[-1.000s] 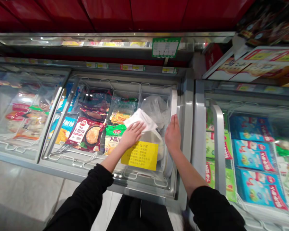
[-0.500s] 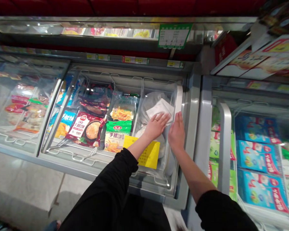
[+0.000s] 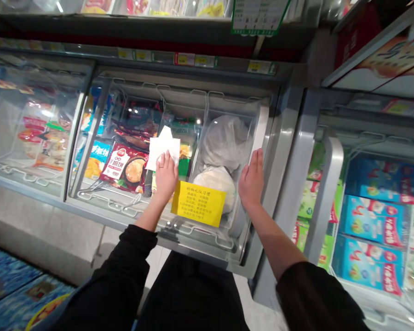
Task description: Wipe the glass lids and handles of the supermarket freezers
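My left hand (image 3: 166,179) presses a folded white paper tissue (image 3: 158,149) against the glass lid (image 3: 189,225) of a chest freezer, its fingers laid flat over the lower part of the tissue. A ring shows on one finger. At the lid's right end, my right hand (image 3: 251,181) rests with straight fingers against the white frame strip (image 3: 261,122). Between the hands, a yellow notice (image 3: 198,203) with printed lines lies on the glass. Beneath the glass are red flatbread packs (image 3: 119,168) and white plastic bags (image 3: 224,142).
More frozen packs (image 3: 43,147) lie in the freezer's left section. A second freezer with blue boxes (image 3: 372,220) stands on the right. Above the back edge hangs a green-and-white sign (image 3: 258,16). Cartons (image 3: 386,59) are stacked at the upper right. Blue patterned boxes (image 3: 14,285) stand at the lower left.
My left hand has slid the tissue leftward across the glass, from over the white bags to over the flatbread packs. My right hand stays at the frame strip. The view has tipped downward.
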